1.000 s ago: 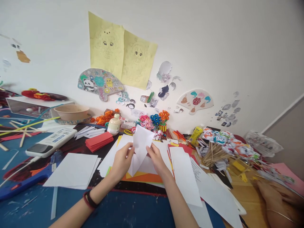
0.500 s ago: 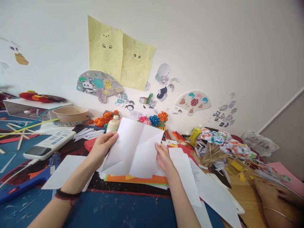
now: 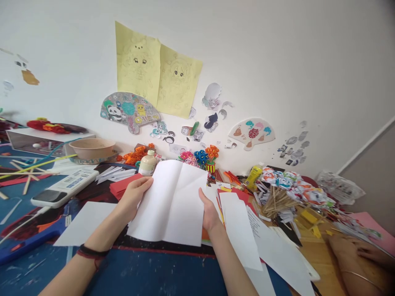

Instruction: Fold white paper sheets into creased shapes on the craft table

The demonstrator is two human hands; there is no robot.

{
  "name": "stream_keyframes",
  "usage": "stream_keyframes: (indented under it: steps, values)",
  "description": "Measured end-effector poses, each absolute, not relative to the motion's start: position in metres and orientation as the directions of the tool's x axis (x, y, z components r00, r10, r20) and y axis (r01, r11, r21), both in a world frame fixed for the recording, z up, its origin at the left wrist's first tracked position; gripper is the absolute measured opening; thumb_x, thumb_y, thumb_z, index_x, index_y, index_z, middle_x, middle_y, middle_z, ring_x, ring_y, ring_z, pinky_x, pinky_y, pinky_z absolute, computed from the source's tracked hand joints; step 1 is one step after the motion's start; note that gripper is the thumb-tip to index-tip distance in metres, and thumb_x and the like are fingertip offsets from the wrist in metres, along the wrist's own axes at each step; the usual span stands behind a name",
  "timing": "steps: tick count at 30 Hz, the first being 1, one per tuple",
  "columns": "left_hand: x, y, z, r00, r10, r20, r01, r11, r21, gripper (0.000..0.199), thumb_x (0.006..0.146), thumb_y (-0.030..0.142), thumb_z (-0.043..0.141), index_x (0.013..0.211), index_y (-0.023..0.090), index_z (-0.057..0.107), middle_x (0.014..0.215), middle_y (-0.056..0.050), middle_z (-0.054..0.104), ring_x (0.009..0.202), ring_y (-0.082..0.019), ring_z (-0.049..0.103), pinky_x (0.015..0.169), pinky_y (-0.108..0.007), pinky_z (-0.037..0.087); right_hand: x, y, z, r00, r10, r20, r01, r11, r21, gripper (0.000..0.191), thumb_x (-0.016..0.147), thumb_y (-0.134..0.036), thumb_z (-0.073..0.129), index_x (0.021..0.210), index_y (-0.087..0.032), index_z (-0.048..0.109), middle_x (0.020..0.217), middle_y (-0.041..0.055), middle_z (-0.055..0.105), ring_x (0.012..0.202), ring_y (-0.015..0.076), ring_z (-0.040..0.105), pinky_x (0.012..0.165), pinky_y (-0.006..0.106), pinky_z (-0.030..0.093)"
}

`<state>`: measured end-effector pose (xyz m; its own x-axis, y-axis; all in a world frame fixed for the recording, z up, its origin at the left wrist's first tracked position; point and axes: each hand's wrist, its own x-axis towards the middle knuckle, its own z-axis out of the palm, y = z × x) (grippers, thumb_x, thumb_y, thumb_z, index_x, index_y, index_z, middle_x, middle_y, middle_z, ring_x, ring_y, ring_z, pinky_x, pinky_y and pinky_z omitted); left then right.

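Observation:
A white sheet of paper is held upright before me, with a crease running down its middle. Its left half bows into a curve, while fainter creases cross the right half. My left hand is closed on the left edge, thumb on the front and the other fingers mostly hidden behind. At the right edge, my right hand grips the sheet with its thumb pointing up; its fingers are largely hidden. Behind the sheet, a bit of orange paper shows.
White sheets lie left and right of my hands. A blue glue gun and a white power bank are at left. A glue bottle and pipe-cleaner flowers stand behind. Another person's arm rests at far right.
The sheet has come down a little and its left half now bows more. My right thumb has straightened upward along the right edge. More of the glue bottle shows.

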<state>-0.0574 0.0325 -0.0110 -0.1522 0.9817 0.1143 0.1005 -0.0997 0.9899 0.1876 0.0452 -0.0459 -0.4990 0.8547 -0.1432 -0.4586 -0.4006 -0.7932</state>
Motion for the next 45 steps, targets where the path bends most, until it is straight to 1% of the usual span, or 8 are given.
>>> stream_keyframes:
  steps: [5,9,12,21,30,38,42,45]
  values:
    - [-0.056,0.029,-0.01,-0.297,0.802,0.518,0.712,-0.175,0.68,0.035,0.08,0.03,0.055,0.115,0.022,0.055,0.104,-0.006,0.066,0.094,-0.027,0.059,0.086,-0.042,0.037,0.191,0.046,-0.039,-0.45,0.875,-0.18,-0.451,-0.396,-0.799,0.052,0.084,-0.061,0.049,0.099,-0.014,0.065,0.079,0.0096,0.072,0.083,0.0258,0.068,0.073,0.036,0.053]
    - [-0.038,0.013,-0.009,0.085,0.587,0.805,0.965,-0.25,0.081,0.033,0.088,0.011,0.04,0.113,0.024,0.057,0.116,-0.007,0.064,0.106,-0.028,0.054,0.094,-0.046,0.027,0.188,0.05,-0.039,-0.405,0.898,-0.173,-0.461,-0.364,-0.809,0.056,0.083,-0.064,0.047,0.1,-0.014,0.066,0.082,0.0112,0.072,0.087,0.0274,0.068,0.075,0.039,0.053]
    - [-0.025,0.008,-0.013,0.284,0.598,0.749,0.946,-0.302,-0.118,0.037,0.09,0.008,0.035,0.119,0.022,0.055,0.115,-0.008,0.065,0.1,-0.026,0.057,0.092,-0.043,0.03,0.187,0.051,-0.041,-0.359,0.923,-0.141,-0.472,-0.31,-0.826,0.058,0.083,-0.065,0.045,0.103,-0.014,0.066,0.086,0.012,0.072,0.091,0.0284,0.067,0.078,0.042,0.052]
    - [0.0,0.011,-0.029,0.116,0.774,0.623,0.893,-0.356,0.276,0.043,0.095,0.038,0.034,0.133,0.018,0.039,0.117,-0.012,0.062,0.107,-0.027,0.055,0.093,-0.045,0.033,0.176,0.037,-0.029,-0.342,0.937,-0.069,-0.55,-0.259,-0.794,0.06,0.084,-0.065,0.043,0.11,-0.016,0.064,0.094,0.0117,0.072,0.097,0.029,0.065,0.082,0.044,0.052]
    - [0.003,0.01,-0.023,0.144,0.878,0.455,0.501,-0.462,0.732,0.044,0.091,0.045,0.041,0.129,0.024,0.044,0.127,-0.007,0.057,0.113,-0.024,0.053,0.095,-0.037,0.039,0.167,0.031,-0.028,-0.318,0.948,0.007,-0.612,-0.2,-0.765,0.049,0.084,-0.045,0.06,0.124,-0.018,0.054,0.105,0.0101,0.07,0.097,0.0278,0.065,0.084,0.042,0.052]
    - [-0.003,0.01,-0.017,0.009,0.901,0.434,0.267,-0.42,0.867,0.037,0.085,0.044,0.052,0.113,0.021,0.058,0.107,-0.006,0.067,0.097,-0.023,0.06,0.084,-0.031,0.045,0.167,0.033,-0.021,-0.228,0.932,0.282,-0.64,0.074,-0.765,0.049,0.078,-0.025,0.07,0.124,-0.027,0.053,0.114,0.0046,0.065,0.1,0.0237,0.062,0.086,0.039,0.05]
    - [-0.016,0.018,-0.017,-0.008,0.977,0.215,0.029,-0.215,0.976,0.047,0.085,0.051,0.048,0.116,0.017,0.052,0.104,-0.009,0.067,0.088,-0.023,0.064,0.07,-0.029,0.05,0.181,0.043,-0.016,-0.166,0.943,0.29,-0.612,0.132,-0.78,0.029,0.079,-0.027,0.068,0.107,-0.026,0.063,0.104,0.0019,0.067,0.091,0.0176,0.062,0.08,0.03,0.049]
    - [-0.031,0.024,-0.021,0.126,0.992,0.029,0.208,-0.055,0.977,0.053,0.084,0.055,0.043,0.118,0.015,0.051,0.098,-0.01,0.068,0.081,-0.022,0.065,0.062,-0.028,0.05,0.196,0.057,-0.022,-0.036,0.971,0.235,-0.515,0.184,-0.837,0.031,0.077,-0.03,0.066,0.107,-0.025,0.062,0.098,0.0021,0.066,0.08,0.0153,0.061,0.071,0.027,0.048]
